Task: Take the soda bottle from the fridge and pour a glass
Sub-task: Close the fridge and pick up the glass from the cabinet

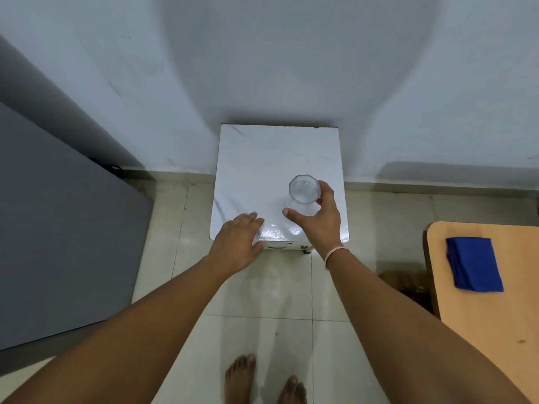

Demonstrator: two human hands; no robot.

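A clear faceted glass (304, 189) stands upright and empty on the right part of a small white marble-look table (262, 158). My right hand (319, 220) curls around the glass from the near right side, thumb on its left and fingers at its right rim. Flat and palm down, my left hand (237, 243) hovers over the table's front left edge with nothing in it. The grey fridge (58, 228) fills the left side, its door closed. No soda bottle is in sight.
A wooden table (495, 330) with a folded blue cloth (474, 263) stands at the right. The white wall rises right behind the small table. My bare feet (262, 380) stand on the pale tiled floor (262, 330).
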